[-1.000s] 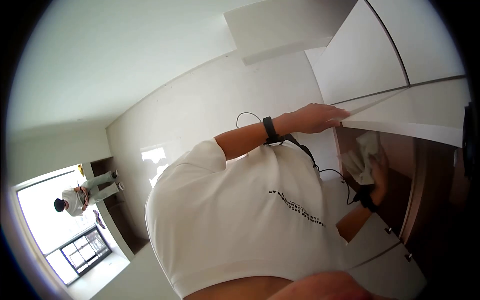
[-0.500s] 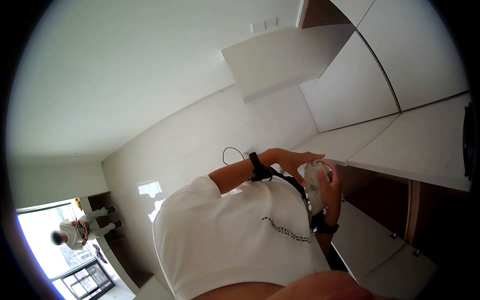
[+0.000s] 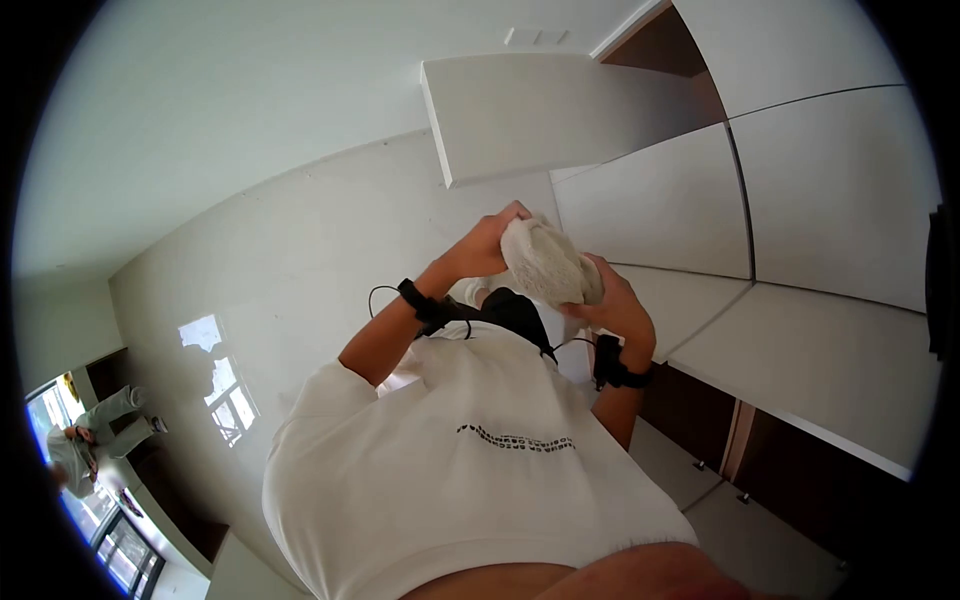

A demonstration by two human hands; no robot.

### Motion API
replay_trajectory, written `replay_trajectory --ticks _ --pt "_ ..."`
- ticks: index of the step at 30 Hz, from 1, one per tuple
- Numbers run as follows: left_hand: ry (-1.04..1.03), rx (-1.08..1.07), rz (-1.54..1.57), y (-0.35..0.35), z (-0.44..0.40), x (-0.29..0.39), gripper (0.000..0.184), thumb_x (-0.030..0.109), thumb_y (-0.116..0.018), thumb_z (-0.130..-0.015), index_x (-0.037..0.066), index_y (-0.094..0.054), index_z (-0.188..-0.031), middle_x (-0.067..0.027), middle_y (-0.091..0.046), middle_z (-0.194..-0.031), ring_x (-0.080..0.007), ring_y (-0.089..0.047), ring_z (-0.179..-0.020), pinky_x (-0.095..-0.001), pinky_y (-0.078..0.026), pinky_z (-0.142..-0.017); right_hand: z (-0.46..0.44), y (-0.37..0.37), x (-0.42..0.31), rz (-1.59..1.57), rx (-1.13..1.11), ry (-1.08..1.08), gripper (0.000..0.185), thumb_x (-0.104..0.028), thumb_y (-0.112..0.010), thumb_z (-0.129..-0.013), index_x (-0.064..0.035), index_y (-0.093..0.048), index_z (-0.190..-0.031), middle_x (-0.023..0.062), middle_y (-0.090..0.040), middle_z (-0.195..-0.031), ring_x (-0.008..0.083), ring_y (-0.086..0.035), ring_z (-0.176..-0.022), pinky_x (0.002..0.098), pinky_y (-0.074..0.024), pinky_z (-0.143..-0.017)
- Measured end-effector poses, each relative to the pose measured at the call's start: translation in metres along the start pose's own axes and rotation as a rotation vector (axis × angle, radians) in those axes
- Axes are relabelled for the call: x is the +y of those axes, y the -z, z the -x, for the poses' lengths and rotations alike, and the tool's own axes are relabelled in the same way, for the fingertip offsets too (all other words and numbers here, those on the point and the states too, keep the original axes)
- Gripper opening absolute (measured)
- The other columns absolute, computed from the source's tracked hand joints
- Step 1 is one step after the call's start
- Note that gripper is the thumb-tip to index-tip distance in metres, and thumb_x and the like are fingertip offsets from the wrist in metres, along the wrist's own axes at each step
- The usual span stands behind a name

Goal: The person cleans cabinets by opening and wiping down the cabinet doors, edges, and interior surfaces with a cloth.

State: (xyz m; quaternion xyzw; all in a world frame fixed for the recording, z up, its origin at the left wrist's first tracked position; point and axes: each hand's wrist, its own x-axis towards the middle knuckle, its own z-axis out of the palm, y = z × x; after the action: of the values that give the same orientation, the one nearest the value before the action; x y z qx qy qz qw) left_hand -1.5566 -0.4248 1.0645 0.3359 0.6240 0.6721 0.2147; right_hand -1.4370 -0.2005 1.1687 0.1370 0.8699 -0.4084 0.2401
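Note:
A crumpled beige cloth [image 3: 548, 262] is bunched between my two hands, in front of my white shirt. My left hand [image 3: 488, 243] grips its upper left side, fingers curled over the edge. On the lower right, my right hand [image 3: 620, 305] wraps round the cloth, with the thumb and fingers pressed against it. Each wrist has a black strap with a small device and cable. The cloth hides some of the fingertips.
White cabinet doors [image 3: 662, 205] and a pale countertop [image 3: 800, 350] lie to the right, above open dark compartments [image 3: 690, 405]. A white box-like panel [image 3: 520, 115] stands at the top. Another person [image 3: 105, 430] is far left by a window.
My right hand has brought the cloth out of the open compartment. My left hand has left the counter edge and taken hold of the cloth. Both hands have moved up and left.

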Motion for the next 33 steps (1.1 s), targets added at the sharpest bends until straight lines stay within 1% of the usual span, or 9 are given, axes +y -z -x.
replay_trajectory --ticks 5,9,14,17,18,19,25,31,33 --pt "0.139 0.092 -0.022 0.035 -0.014 -0.018 0.052 0.006 -0.075 -0.081 0.008 -0.042 -0.122 -0.0092 -0.061 -0.117 -0.0223 -0.060 -0.109 -0.0345 -0.048 -0.091 -0.102 0.045 0.018 0.067 -0.002 -0.044 0.066 -0.027 -0.086 -0.068 0.0001 -0.058 -0.122 0.0175 -0.068 -0.107 0.0259 -0.067 -0.094 0.0363 -0.0526 -0.084" --pt "0.487 -0.001 -0.035 0.034 -0.041 -0.063 0.054 0.018 -0.065 -0.093 0.009 -0.036 -0.139 -0.0129 -0.058 -0.126 -0.0255 -0.058 -0.115 -0.0388 -0.048 -0.096 -0.178 0.095 0.047 0.159 0.004 0.049 0.054 -0.032 -0.083 -0.074 0.0044 -0.064 -0.110 0.0183 -0.069 -0.105 0.0257 -0.067 -0.091 0.0352 -0.0526 -0.082" --pt "0.831 0.133 -0.079 0.072 -0.064 -0.144 0.058 0.038 -0.058 -0.097 0.006 -0.037 -0.141 -0.0165 -0.062 -0.119 -0.0218 -0.062 -0.104 -0.0368 -0.048 -0.092 -0.266 0.096 0.061 -0.098 0.092 0.374 0.049 -0.035 -0.074 -0.085 0.0062 -0.064 -0.110 0.0152 -0.069 -0.097 0.0214 -0.064 -0.088 0.0319 -0.0507 -0.080" --pt "0.899 0.194 -0.265 0.099 -0.060 -0.202 0.057 0.038 -0.060 -0.095 0.005 -0.042 -0.137 -0.0162 -0.064 -0.114 -0.0222 -0.062 -0.101 -0.0373 -0.048 -0.090 -0.292 0.102 0.065 -0.135 0.034 0.367 0.045 -0.036 -0.071 -0.089 0.0047 -0.065 -0.108 0.0120 -0.068 -0.095 0.0168 -0.062 -0.085 0.0302 -0.0499 -0.079" --pt "0.944 0.222 -0.311 0.104 -0.061 -0.204 0.056 0.038 -0.060 -0.094 0.005 -0.043 -0.136 -0.0158 -0.064 -0.112 -0.0225 -0.062 -0.099 -0.0374 -0.048 -0.089 -0.298 0.109 0.065 -0.160 0.040 0.335 0.044 -0.035 -0.070 -0.090 0.0046 -0.065 -0.108 0.0110 -0.068 -0.096 0.0158 -0.062 -0.086 0.0295 -0.0496 -0.079" --pt "0.971 0.301 -0.216 0.112 -0.062 -0.206 0.059 0.038 -0.062 -0.090 0.002 -0.045 -0.134 -0.0243 -0.064 -0.116 -0.0334 -0.061 -0.110 -0.0390 -0.047 -0.095 -0.309 0.121 0.064 -0.183 0.046 0.297 0.043 -0.034 -0.069 -0.091 0.0045 -0.065 -0.107 0.0100 -0.068 -0.097 0.0149 -0.061 -0.087 0.0288 -0.0493 -0.080" --pt "1.251 0.453 -0.090 0.136 -0.046 -0.278 0.061 0.039 -0.063 -0.085 0.006 -0.045 -0.134 -0.0204 -0.058 -0.123 -0.0328 -0.058 -0.112 -0.0444 -0.053 -0.085 -0.319 0.196 0.084 -0.583 0.391 0.117 0.040 -0.030 -0.064 -0.094 0.0067 -0.066 -0.109 0.0081 -0.068 -0.104 0.0147 -0.061 -0.097 0.0270 -0.0452 -0.089" --pt "1.411 0.544 0.017 0.125 -0.032 -0.368 0.070 0.040 -0.063 -0.082 0.007 -0.039 -0.138 -0.0168 -0.054 -0.126 -0.0286 -0.055 -0.111 -0.0503 -0.048 -0.089 -0.273 0.260 0.067 -0.549 0.583 0.168 0.041 -0.024 -0.060 -0.096 0.0051 -0.057 -0.124 0.0102 -0.061 -0.123 0.0164 -0.057 -0.111 0.0284 -0.0416 -0.097" --pt "1.346 0.520 -0.008 0.124 -0.041 -0.384 0.076 0.040 -0.063 -0.081 0.004 -0.035 -0.142 -0.0196 -0.052 -0.131 -0.0316 -0.054 -0.115 -0.0503 -0.049 -0.089 -0.269 0.272 0.065 -0.519 0.634 0.164 0.042 -0.022 -0.060 -0.096 0.0039 -0.054 -0.128 0.0094 -0.059 -0.127 0.0163 -0.055 -0.113 0.0285 -0.0400 -0.099"
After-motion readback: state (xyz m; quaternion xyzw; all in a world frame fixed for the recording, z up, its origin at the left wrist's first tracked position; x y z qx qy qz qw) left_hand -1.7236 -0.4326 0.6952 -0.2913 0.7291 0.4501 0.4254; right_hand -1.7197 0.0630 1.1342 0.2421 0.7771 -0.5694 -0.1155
